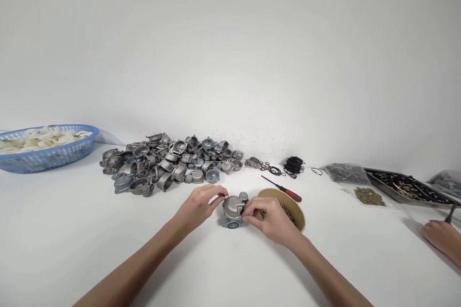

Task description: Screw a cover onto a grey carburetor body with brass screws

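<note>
A single grey metal housing [232,205] is set on the white table [216,268] in the middle of the near area, its domed side up and its round opening turned to the near side. At its far left edge the fingers of the left hand [201,201] are bent, with the fingertips against the metal; whether the rim is pinched or merely steadied cannot be told. At its right side the thumb and forefinger of the right hand [274,218] are nearly together; whether a small part is held between them cannot be told, since the contact is hidden. For careful handling, the housing is best braced from the left with light, even pressure, so that it is not turned or tipped while its right side is worked on. Anything small at the right fingertips should be lined up squarely and seated without force, and a clear view is best had by keeping the knuckles low. The tan bowl [291,204], just behind the right hand and partly covered by it, could be knocked by a wide wrist movement, and its brass-coloured parts [289,215] spilled. The red-handled screwdriver [283,189] lies just beyond the bowl, where it can be reached without the left-hand brace being given up.
</note>
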Motion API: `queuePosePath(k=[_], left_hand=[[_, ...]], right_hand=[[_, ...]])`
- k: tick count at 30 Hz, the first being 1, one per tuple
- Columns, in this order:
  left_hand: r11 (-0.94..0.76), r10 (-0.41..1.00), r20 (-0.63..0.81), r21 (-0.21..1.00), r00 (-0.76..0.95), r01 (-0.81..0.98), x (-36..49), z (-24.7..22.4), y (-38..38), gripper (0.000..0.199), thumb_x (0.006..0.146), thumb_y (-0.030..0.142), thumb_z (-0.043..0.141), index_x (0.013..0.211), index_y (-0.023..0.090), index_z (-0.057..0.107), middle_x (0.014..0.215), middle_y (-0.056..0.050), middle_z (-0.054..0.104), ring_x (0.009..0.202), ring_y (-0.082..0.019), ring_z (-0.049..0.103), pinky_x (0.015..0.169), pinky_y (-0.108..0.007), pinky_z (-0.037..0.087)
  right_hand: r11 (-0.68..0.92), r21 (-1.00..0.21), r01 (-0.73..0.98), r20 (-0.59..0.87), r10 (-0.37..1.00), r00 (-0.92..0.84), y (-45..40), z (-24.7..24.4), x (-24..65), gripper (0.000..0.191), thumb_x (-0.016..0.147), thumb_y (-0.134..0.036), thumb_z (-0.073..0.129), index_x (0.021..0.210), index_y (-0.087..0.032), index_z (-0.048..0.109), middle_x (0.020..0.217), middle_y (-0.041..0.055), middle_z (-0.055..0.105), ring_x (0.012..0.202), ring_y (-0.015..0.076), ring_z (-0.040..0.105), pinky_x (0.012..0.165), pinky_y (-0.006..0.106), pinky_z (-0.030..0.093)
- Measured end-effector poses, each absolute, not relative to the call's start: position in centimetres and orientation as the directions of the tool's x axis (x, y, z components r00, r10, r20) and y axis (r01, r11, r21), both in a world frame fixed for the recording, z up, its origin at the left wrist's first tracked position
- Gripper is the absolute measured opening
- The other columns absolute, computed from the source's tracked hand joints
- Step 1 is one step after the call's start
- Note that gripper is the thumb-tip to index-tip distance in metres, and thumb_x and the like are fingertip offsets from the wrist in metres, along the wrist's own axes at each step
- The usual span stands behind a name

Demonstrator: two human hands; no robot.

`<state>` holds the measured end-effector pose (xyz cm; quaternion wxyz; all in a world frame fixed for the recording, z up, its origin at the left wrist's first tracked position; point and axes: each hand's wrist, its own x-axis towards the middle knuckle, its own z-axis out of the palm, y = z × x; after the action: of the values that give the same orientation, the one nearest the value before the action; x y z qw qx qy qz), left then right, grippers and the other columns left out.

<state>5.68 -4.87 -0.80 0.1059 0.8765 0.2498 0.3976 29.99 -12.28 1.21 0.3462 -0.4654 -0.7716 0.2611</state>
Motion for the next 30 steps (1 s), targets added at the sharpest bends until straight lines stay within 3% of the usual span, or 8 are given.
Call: queuePosePath(k=[14,19,22,24,27,30], left_hand=[[-0.879,0.475,0.654,0.331,0.588,0.342,6.0,-1.6,-4.6,0.022,0.098,0.015,0.053,0.111,0.021,0.069,0.101,-0.006,0.077,0.085,-0.018,0.071,0.08,-0.03,0.057],[-0.84,0.542,0.646,0.429,0.538,0.332,6.0,-1.0,-5.1,0.028,0.099,0.016,0.048,0.119,0.024,0.066,0.112,-0.006,0.075,0.098,-0.019,0.071,0.09,-0.033,0.056],[-0.784,0.613,0.568,0.526,0.549,0.331,6.0,-0.4,-5.9,0.03,0.099,0.026,0.051,0.128,0.026,0.061,0.13,-0.008,0.067,0.112,-0.021,0.066,0.094,-0.035,0.056],[-0.761,0.631,0.486,0.54,0.604,0.361,6.2,-0.2,-6.5,0.042,0.094,0.038,0.062,0.134,0.029,0.058,0.142,-0.009,0.058,0.124,-0.027,0.059,0.1,-0.04,0.053],[-0.759,0.616,0.41,0.535,0.672,0.371,6.6,-0.6,-7.1,0.059,0.082,0.045,0.076,0.136,0.032,0.057,0.146,-0.009,0.053,0.131,-0.032,0.053,0.106,-0.046,0.048],[-0.751,0.613,0.418,0.571,0.671,0.331,7.1,-1.1,-7.3,0.054,0.082,0.037,0.078,0.132,0.032,0.059,0.136,-0.006,0.061,0.123,-0.028,0.059,0.104,-0.043,0.049]], right_hand=[[0.421,-0.727,0.543,0.289,0.904,-0.314,-12.3,1.0,29.8,0.009,0.086,-0.024,0.068,0.081,-0.026,0.076,0.088,0.0025,0.076,0.073,0.02,0.066,0.068,0.031,0.052],[0.453,-0.695,0.558,0.369,0.891,-0.265,-11.8,1.9,31.8,0.015,0.09,-0.033,0.065,0.094,-0.027,0.078,0.091,0.0043,0.078,0.079,0.0232,0.071,0.071,0.034,0.056],[0.325,-0.692,0.644,0.414,0.91,-0.015,-10.6,2.1,35.6,0.023,0.089,-0.041,0.063,0.099,-0.025,0.076,0.098,0.0068,0.078,0.088,0.0268,0.072,0.078,0.039,0.058],[0.149,-0.618,0.772,0.361,0.926,0.11,-9.7,2.0,38.6,0.027,0.089,-0.044,0.059,0.098,-0.025,0.076,0.106,0.0076,0.077,0.098,0.0287,0.071,0.085,0.041,0.057],[0.041,-0.585,0.81,0.272,0.951,0.148,-9.0,1.4,41.9,0.037,0.082,-0.049,0.064,0.103,-0.021,0.077,0.112,0.013,0.076,0.102,0.0342,0.071,0.084,0.044,0.057],[0.025,-0.571,0.82,0.208,0.971,0.115,-8.7,1.0,43.2,0.042,0.085,-0.054,0.06,0.103,-0.021,0.078,0.115,0.0129,0.076,0.103,0.0333,0.071,0.083,0.04,0.057]])
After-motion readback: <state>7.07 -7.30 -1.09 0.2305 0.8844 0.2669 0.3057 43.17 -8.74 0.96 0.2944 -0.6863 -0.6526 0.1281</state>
